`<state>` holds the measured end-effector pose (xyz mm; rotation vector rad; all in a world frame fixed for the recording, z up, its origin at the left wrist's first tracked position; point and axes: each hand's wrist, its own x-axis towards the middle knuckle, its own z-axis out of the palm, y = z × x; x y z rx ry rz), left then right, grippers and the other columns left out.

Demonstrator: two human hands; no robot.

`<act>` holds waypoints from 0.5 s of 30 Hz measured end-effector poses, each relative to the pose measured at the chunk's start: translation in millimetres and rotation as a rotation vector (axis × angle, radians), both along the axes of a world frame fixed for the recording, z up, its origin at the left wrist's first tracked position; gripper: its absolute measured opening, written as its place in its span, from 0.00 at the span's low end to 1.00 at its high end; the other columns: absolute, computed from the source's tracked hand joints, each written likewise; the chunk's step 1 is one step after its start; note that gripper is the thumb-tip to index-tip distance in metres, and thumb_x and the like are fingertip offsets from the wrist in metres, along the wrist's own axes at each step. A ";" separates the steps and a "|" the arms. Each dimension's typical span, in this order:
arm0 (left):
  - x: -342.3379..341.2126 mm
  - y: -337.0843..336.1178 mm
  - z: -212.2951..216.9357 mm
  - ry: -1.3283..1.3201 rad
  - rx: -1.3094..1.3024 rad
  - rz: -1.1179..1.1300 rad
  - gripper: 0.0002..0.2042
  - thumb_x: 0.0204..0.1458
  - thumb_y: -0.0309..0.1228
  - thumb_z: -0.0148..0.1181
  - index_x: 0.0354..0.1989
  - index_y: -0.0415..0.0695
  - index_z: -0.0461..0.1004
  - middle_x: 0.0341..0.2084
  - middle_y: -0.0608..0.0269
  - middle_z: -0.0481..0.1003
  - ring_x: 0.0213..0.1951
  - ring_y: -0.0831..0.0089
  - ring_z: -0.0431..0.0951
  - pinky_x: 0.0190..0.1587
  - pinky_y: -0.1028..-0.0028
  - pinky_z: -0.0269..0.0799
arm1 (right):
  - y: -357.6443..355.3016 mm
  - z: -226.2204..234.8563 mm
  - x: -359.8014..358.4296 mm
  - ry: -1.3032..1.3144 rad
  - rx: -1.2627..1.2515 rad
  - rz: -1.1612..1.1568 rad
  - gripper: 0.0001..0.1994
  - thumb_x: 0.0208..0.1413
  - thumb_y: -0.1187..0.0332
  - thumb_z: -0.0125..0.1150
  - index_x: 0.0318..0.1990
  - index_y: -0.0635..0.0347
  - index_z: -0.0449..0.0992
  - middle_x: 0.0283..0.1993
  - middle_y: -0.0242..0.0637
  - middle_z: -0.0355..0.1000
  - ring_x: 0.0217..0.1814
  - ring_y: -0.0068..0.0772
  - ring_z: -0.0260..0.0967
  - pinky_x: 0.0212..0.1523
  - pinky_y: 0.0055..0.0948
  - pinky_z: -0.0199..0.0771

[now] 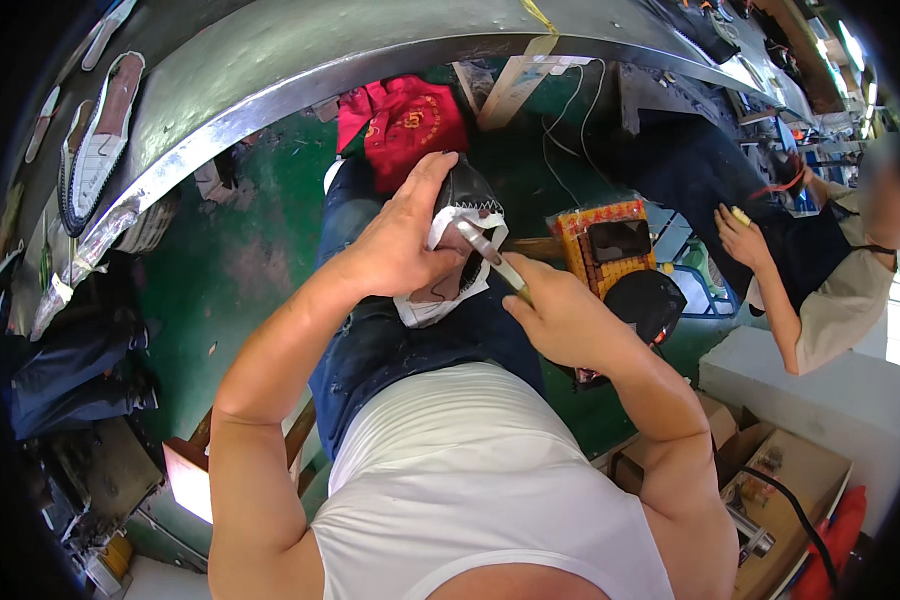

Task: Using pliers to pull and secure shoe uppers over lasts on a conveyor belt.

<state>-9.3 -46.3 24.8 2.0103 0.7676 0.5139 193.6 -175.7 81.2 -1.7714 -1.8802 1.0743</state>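
Over my lap lies an unfinished shoe with a dark toe, a ragged white edge and a brown inner face. My left hand is closed round its left side, fingers up by the dark toe and thumb on the brown face. In my right hand is a slim metal hand tool, its shiny end resting at the white edge of the shoe. The tool's exact kind I cannot make out. Its grip is partly hidden by my fingers.
A metal workbench curves across the front, with shoes on its left. A red cloth lies beyond my knees. Right of my lap, a phone rests on a patterned orange seat. Another person sits at the right.
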 end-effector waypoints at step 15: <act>-2.8 4.8 -3.6 0.042 -0.019 0.023 0.49 0.41 0.23 0.70 0.71 0.43 0.45 0.70 0.40 0.47 0.71 0.47 0.50 0.70 0.62 0.50 | 28.6 -50.0 0.0 -0.045 0.032 0.029 0.13 0.61 0.63 0.57 0.40 0.68 0.71 0.35 0.57 0.73 0.39 0.65 0.71 0.39 0.49 0.70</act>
